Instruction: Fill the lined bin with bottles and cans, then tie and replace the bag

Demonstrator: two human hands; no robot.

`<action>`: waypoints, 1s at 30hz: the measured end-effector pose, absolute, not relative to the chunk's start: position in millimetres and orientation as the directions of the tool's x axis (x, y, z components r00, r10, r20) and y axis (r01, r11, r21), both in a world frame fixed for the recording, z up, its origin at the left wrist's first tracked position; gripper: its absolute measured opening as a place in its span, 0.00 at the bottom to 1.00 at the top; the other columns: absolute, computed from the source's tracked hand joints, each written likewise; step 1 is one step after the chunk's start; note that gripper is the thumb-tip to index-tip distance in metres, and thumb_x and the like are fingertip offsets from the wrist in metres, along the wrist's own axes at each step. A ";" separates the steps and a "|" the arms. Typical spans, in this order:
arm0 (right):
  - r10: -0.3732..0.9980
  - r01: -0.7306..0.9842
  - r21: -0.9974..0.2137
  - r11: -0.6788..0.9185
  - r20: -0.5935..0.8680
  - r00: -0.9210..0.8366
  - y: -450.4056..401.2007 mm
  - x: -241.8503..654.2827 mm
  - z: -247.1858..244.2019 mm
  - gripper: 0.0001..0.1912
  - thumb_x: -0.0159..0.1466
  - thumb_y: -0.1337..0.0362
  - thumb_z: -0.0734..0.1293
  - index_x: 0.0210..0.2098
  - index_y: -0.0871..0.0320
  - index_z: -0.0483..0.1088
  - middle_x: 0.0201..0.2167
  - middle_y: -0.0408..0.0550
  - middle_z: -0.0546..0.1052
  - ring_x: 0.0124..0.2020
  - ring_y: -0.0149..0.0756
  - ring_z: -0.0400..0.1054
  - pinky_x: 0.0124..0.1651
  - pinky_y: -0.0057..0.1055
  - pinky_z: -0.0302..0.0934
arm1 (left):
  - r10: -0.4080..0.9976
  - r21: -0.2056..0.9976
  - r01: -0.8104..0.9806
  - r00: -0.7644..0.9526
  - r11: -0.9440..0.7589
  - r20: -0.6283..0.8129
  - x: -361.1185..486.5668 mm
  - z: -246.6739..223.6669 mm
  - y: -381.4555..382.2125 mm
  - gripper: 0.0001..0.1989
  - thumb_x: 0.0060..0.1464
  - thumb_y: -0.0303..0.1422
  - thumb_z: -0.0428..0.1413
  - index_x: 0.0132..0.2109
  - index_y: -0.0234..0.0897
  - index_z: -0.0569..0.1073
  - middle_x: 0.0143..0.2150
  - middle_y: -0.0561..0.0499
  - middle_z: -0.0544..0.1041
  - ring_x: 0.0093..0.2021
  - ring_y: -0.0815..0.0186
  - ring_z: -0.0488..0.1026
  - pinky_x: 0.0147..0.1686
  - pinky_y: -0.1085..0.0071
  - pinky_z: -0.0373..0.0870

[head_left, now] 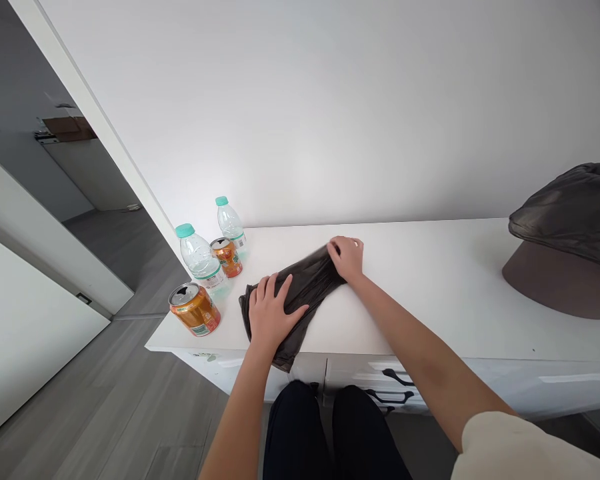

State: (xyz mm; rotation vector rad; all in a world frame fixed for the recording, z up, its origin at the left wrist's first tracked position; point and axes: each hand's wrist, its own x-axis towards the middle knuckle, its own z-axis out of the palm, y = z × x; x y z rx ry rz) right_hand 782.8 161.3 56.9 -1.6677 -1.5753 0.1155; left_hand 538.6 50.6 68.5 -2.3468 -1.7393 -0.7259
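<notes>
A thin black plastic bag lies flattened on the white cabinet top, one corner hanging over the front edge. My left hand rests flat on its left part, fingers spread. At the bag's far right end, my right hand pinches the gathered plastic between thumb and fingers. To the left of the bag stand two orange drink cans, a near one and a far one. Beside them are two clear bottles with teal caps, a near bottle and a far bottle.
The white cabinet top runs along a wall. On its right sits a dark cap-like thing with a brown brim, its crown apparently covered in black plastic. Dark drawer handles stick out in front. A doorway opens at left.
</notes>
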 end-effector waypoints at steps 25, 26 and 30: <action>0.858 0.716 -0.632 -0.296 0.154 0.490 160.1 815.1 50.7 0.22 0.62 0.52 0.68 0.49 0.61 0.73 0.57 0.63 0.69 0.63 0.59 0.57 0.65 0.53 0.49 | 0.772 0.354 0.865 0.058 -0.355 0.633 532.5 60.5 29.3 0.21 0.67 0.43 0.49 0.59 0.42 0.76 0.61 0.40 0.75 0.63 0.49 0.69 0.70 0.49 0.48; 0.867 0.719 -0.635 -0.283 0.152 0.475 161.2 814.9 51.3 0.19 0.60 0.55 0.69 0.47 0.59 0.73 0.56 0.61 0.70 0.62 0.57 0.57 0.64 0.52 0.50 | 0.775 0.375 0.859 0.040 -0.349 0.630 528.6 59.6 23.6 0.20 0.67 0.42 0.48 0.57 0.42 0.76 0.60 0.41 0.76 0.62 0.49 0.69 0.69 0.50 0.51; 0.885 0.684 -0.696 -0.217 0.154 0.438 159.2 816.3 63.9 0.10 0.60 0.63 0.66 0.42 0.55 0.71 0.46 0.53 0.75 0.52 0.47 0.67 0.54 0.40 0.60 | 0.864 0.385 0.885 0.036 -0.261 0.502 513.6 59.0 8.9 0.23 0.66 0.45 0.49 0.59 0.41 0.76 0.65 0.39 0.71 0.66 0.46 0.65 0.66 0.48 0.57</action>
